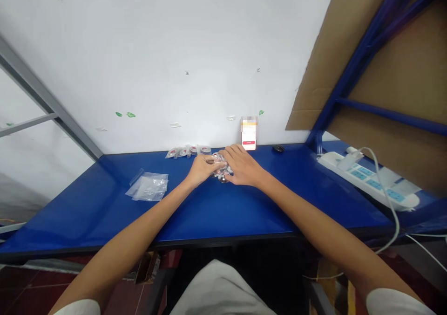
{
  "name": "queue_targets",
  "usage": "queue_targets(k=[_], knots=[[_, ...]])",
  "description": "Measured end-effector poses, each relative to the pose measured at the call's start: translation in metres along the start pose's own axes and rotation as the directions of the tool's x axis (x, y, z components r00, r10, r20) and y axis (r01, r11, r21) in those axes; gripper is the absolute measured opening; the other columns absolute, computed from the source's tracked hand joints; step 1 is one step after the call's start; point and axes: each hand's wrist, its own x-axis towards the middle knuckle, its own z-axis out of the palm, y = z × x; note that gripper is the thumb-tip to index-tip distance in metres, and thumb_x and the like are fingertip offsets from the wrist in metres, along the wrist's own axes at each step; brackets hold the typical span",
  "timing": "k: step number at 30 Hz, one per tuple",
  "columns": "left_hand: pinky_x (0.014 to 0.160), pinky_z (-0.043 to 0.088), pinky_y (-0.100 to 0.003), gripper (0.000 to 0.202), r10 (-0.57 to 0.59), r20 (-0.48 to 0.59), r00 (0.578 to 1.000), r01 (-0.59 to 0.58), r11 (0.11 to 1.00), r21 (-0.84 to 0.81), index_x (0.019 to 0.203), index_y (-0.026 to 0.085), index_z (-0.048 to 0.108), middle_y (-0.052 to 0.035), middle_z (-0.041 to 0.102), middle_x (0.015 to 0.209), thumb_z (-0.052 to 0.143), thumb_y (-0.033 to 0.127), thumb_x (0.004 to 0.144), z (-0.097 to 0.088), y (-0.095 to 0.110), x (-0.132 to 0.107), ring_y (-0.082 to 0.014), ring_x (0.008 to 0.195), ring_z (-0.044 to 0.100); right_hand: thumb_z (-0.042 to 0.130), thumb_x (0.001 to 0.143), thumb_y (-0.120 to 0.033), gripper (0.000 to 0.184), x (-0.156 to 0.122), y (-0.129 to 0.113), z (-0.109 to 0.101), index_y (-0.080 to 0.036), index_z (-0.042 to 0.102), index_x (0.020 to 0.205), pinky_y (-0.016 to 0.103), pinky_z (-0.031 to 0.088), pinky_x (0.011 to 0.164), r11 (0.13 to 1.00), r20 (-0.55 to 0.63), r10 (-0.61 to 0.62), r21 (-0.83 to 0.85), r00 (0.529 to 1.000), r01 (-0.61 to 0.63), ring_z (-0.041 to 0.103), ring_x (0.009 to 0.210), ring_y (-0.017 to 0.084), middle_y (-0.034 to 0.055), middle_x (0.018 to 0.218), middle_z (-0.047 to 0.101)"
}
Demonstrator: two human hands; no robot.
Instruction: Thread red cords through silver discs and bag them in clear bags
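Observation:
My left hand [201,169] is closed, its thumb and fingers pinching the edge of a small clear plastic bag [220,159]. From the other side, my right hand [241,167] curls over the same bag with bent fingers. Shiny, round metal pieces [222,179] show beneath and between the fingers; their exact kind is hard to make out, and it is unclear which are inside the bag. Behind my left hand, along the wall, lies a row of several small bagged round items [183,152] with red marks. Flat clear plastic bags [150,187] lie in a pile to the left.
A phone [248,138] with a lit screen leans against the white wall behind my right hand. Right of it sits a small black round object [278,148]. A white power strip [366,180] with a plugged cable lies at the right of the blue table [223,217].

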Motion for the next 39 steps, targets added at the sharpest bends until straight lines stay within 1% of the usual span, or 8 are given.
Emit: queue_targets(k=[6,12,20,24,27,31,36,39], knots=[[0.056,0.042,-0.025,0.038,0.005,0.004,1.000,-0.006,0.991,0.136,0.074,0.014,0.079,-0.0029,0.071,0.061,0.080,0.050,0.085,-0.002,0.004,-0.002,-0.0155,0.057,0.061,0.070,0.087,-0.029,0.049,-0.002,-0.002,0.005,-0.014,0.051,0.131,0.048,0.043,0.096,0.990,-0.032,0.066,0.127,0.997,-0.062,0.053,0.111,0.037,0.0187,0.122,0.061],[0.060,0.044,-0.025,0.047,0.061,0.040,0.997,-0.069,0.965,0.253,0.067,0.016,0.074,-0.0012,0.070,0.060,0.065,0.051,0.097,-0.004,0.012,-0.003,-0.0152,0.058,0.062,0.060,0.096,-0.024,0.026,-0.001,0.005,0.010,-0.019,0.052,0.119,0.043,0.043,0.087,0.985,-0.055,0.108,0.138,0.993,-0.099,0.057,0.102,0.033,0.0149,0.112,0.065],[0.069,0.053,-0.028,0.043,0.133,0.109,0.985,-0.153,0.968,0.199,0.078,0.017,0.075,-0.0040,0.075,0.076,0.059,0.049,0.101,-0.032,0.006,0.010,-0.0177,0.071,0.069,0.064,0.092,-0.026,0.026,-0.005,0.019,0.007,-0.021,0.051,0.113,0.038,0.040,0.078,0.969,-0.038,0.200,0.156,0.979,-0.192,0.057,0.092,0.030,0.0108,0.101,0.065],[0.072,0.055,-0.029,0.030,0.126,0.111,0.986,-0.152,0.952,0.265,0.090,0.017,0.078,-0.0048,0.077,0.084,0.057,0.036,0.098,-0.048,-0.003,0.016,-0.0179,0.073,0.069,0.064,0.089,-0.025,0.025,-0.007,0.024,0.009,-0.021,0.050,0.110,0.038,0.040,0.079,0.966,-0.026,0.223,0.143,0.974,-0.218,0.057,0.091,0.029,0.0106,0.102,0.065],[0.075,0.054,-0.030,0.023,0.107,0.206,0.973,-0.187,0.887,0.422,0.101,0.019,0.079,-0.0046,0.078,0.090,0.066,0.035,0.091,-0.053,-0.008,0.016,-0.0198,0.080,0.071,0.063,0.089,-0.025,0.024,-0.007,0.026,0.009,-0.021,0.050,0.108,0.038,0.040,0.079,0.962,-0.010,0.247,0.119,0.969,-0.244,0.057,0.092,0.029,0.0109,0.101,0.065],[0.072,0.052,-0.031,0.028,0.025,0.330,0.944,-0.197,0.843,0.500,0.105,0.018,0.079,-0.0047,0.077,0.085,0.074,0.040,0.088,-0.045,-0.016,0.014,-0.0209,0.076,0.070,0.062,0.090,-0.026,0.020,-0.007,0.027,0.009,-0.021,0.049,0.105,0.038,0.039,0.079,0.960,0.020,0.260,0.106,0.965,-0.260,0.056,0.091,0.030,0.0112,0.098,0.065],[0.077,0.051,-0.031,0.014,0.105,0.406,0.908,-0.305,0.830,0.467,0.090,0.019,0.078,-0.0051,0.076,0.086,0.071,0.032,0.091,-0.039,-0.021,0.015,-0.0202,0.079,0.069,0.062,0.089,-0.027,0.021,-0.008,0.028,0.013,-0.022,0.049,0.105,0.037,0.038,0.076,0.959,0.026,0.259,0.113,0.965,-0.261,0.055,0.089,0.030,0.0113,0.098,0.065],[0.085,0.052,-0.034,0.015,0.215,0.390,0.895,-0.390,0.801,0.454,0.087,0.020,0.076,-0.0083,0.074,0.101,0.070,0.033,0.093,-0.047,-0.016,0.017,-0.0231,0.093,0.069,0.065,0.086,-0.026,0.026,-0.009,0.029,0.018,-0.022,0.049,0.106,0.039,0.039,0.076,0.961,0.026,0.249,0.115,0.968,-0.250,0.055,0.089,0.031,0.0112,0.099,0.065]])
